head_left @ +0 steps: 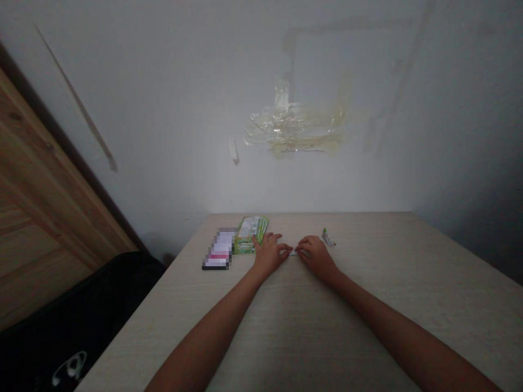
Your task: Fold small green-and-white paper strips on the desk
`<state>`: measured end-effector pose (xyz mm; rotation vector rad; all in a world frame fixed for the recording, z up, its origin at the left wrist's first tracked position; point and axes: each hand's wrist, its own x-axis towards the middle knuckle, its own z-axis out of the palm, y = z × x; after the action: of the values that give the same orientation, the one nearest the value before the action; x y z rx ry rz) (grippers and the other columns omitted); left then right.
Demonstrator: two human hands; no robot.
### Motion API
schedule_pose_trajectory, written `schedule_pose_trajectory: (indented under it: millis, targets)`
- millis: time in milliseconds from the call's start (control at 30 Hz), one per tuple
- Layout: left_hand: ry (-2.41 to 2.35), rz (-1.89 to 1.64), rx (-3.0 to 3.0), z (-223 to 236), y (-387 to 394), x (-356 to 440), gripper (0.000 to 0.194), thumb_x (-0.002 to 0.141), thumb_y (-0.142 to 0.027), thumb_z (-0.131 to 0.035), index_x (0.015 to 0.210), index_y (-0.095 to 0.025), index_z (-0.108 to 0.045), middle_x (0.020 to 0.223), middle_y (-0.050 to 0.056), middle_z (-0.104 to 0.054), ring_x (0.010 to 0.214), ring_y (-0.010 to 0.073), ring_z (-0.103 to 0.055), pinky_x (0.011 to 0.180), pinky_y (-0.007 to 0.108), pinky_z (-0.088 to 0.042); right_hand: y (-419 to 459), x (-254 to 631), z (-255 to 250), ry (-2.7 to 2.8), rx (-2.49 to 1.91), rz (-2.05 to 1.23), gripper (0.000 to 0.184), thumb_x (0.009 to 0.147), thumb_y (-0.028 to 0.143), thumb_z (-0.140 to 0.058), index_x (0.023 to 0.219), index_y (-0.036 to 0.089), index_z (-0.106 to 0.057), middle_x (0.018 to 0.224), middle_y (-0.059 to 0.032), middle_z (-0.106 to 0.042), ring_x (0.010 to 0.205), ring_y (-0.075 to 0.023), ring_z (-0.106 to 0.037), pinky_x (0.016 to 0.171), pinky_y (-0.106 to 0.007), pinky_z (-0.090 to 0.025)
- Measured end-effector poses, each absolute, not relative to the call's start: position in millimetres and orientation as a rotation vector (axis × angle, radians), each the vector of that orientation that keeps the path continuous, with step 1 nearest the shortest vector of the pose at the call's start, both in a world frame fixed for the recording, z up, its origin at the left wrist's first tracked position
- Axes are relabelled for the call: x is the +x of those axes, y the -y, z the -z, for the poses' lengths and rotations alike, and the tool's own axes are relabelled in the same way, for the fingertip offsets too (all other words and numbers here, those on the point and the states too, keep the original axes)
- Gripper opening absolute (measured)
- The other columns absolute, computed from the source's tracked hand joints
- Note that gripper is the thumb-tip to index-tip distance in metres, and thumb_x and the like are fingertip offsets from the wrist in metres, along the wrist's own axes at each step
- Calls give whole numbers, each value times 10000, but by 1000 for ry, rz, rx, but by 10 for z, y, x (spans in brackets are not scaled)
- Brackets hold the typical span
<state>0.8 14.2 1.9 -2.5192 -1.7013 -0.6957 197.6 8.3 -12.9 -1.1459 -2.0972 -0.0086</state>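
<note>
Between my two hands, low against the table, shows a small white piece (292, 252), too small to make out its kind. My left hand (269, 257) has its thumb and forefinger brought together at the left end of this piece, while its other fingers spread out toward a green-and-white packet stack (251, 231). My right hand (317, 258) is curled, its fingertips pinched on the piece's right end. Just beyond the right hand lies a small crumpled green-and-white wrapper (328, 237).
A phone (220, 247) with a blurred, lit screen lies left of the packets. The pale wooden table (408, 272) meets a wall (163, 109) bearing clear tape (294, 128). At lower left are a black item (81, 316) and wooden boards (41, 190).
</note>
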Motion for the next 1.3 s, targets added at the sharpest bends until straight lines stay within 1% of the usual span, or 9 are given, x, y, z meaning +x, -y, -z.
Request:
schedule_pose_trajectory:
  millis: [133, 233, 500, 633, 900, 1100, 1300]
  targets:
    - [1668, 720, -2523, -11, -138, 10, 188, 877, -472, -573, 1001, -448, -712, 1333, 2, -559, 1338, 309, -342, 1051, 771, -13, -22, 1948, 72, 2167, -1145, 52, 136, 827, 135, -614, 862, 197, -730, 921, -70, -649, 932, -207, -551, 871, -357, -416]
    - [1672, 739, -2546, -12, -141, 5, 185, 874, -459, -580, 994, -435, -719, 1330, 5, -563, 1339, 311, -343, 1065, 755, -3, 23, 1926, 34, 2185, -1200, 67, 164, 798, 122, -617, 883, 198, -733, 929, -70, -642, 944, -211, -544, 883, -356, -405]
    - [1674, 790, -2589, -38, -127, -22, 168, 868, -430, -596, 923, -376, -746, 1310, 6, -578, 1339, 296, -333, 1087, 724, 8, 101, 1915, -60, 2203, -1303, 179, 153, 787, 175, -630, 870, 224, -749, 938, -68, -636, 997, -232, -518, 982, -423, -336]
    - [1632, 811, -2620, -37, -116, -37, 134, 843, -413, -635, 874, -350, -750, 1302, 0, -582, 1333, 296, -340, 1092, 713, 11, 79, 1945, -45, 2175, -1359, 201, 145, 815, 231, -636, 894, 235, -757, 959, -71, -642, 1017, -238, -519, 1018, -456, -307]
    - [1504, 797, -2688, -65, -94, -42, 112, 844, -375, -644, 854, -316, -739, 1301, -7, -602, 1329, 287, -353, 1106, 688, -25, -12, 2017, 56, 2058, -1406, 3, 186, 860, 368, -611, 897, 271, -765, 938, -52, -657, 953, -223, -550, 926, -440, -389]
    - [1539, 803, -2725, -70, -118, -44, 141, 861, -392, -622, 861, -331, -748, 1268, -20, -632, 1316, 285, -368, 1104, 679, -55, -18, 2011, 82, 2023, -1454, 29, 208, 850, 442, -611, 910, 311, -761, 985, -52, -665, 1005, -250, -525, 933, -483, -378]
    - [1567, 810, -2729, -61, -123, -53, 143, 857, -402, -625, 875, -344, -754, 1250, -17, -643, 1291, 269, -394, 1113, 649, -67, -4, 1990, 55, 2007, -1525, 12, 219, 843, 467, -612, 912, 331, -769, 1022, -59, -665, 1021, -263, -518, 926, -482, -367]
